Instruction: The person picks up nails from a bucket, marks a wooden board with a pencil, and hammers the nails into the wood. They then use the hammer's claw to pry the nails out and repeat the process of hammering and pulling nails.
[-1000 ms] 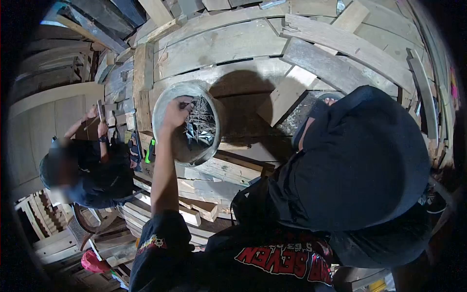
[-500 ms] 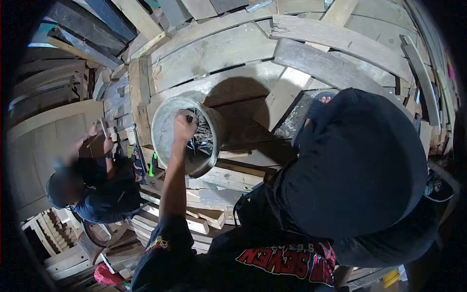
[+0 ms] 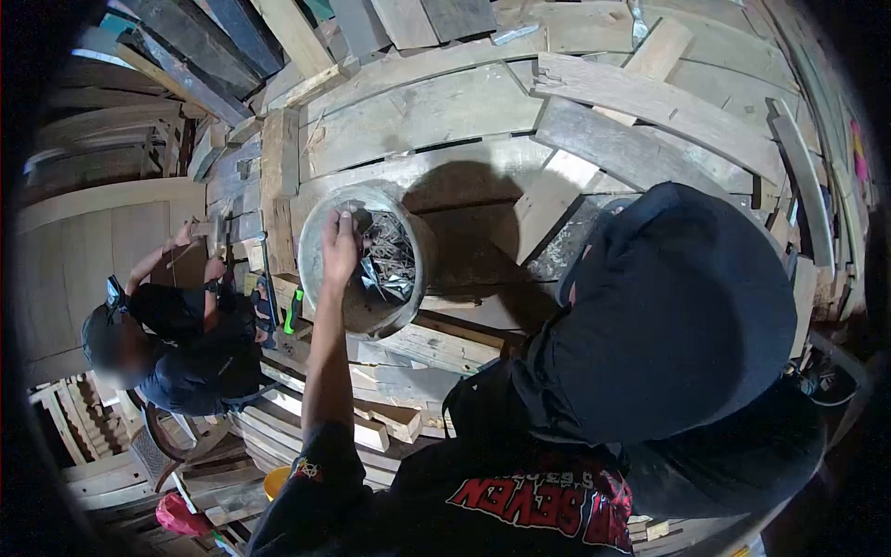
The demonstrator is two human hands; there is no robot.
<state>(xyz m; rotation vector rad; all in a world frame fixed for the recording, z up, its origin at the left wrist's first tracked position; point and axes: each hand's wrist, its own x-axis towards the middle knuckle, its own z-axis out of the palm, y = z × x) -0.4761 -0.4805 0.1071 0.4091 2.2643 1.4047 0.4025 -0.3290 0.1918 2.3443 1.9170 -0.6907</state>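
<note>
My left hand [image 3: 341, 246] is over the left part of a pale round bucket [image 3: 320, 306]. Its fingers are bent and drawn together near the rim; whether they hold anything is hard to make out. Below and beside them, a heap of nails [image 3: 390, 243] fills the right side of the bucket. Shiny thin metal scraps [image 3: 382, 278] lie among the nails. My right hand is out of sight.
At the left, another person [image 3: 200, 339] holds up a tool-like object. A green-handled tool [image 3: 294, 311] lies near the bucket. Planks [image 3: 659, 93] cover the floor, several stacked loosely. A large dark-clothed shape [image 3: 677, 316] blocks the right side.
My left hand has drawn back from the nails toward the bucket's left side, its fingers turned upward. The view has shifted slightly. The other person's hands have moved a little.
</note>
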